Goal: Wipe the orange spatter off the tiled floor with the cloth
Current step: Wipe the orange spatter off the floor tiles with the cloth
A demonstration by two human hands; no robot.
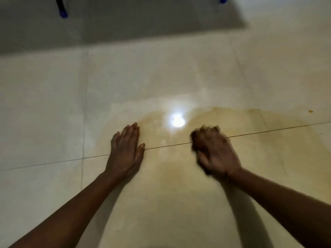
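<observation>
The right hand (215, 149) is pressing, blurry, on a dark lump, maybe the cloth (202, 133), though I cannot tell its grip, while the flat, open left hand (125, 149) is steadying; rubbing hard across the orange smear (259, 140) mid-floor (44, 104) should be working best.

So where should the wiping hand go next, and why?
Probably rightward: the right hand, blurred over a dark cloth, sits mid-smear, and an orange speck lies far right on the floor.
</observation>
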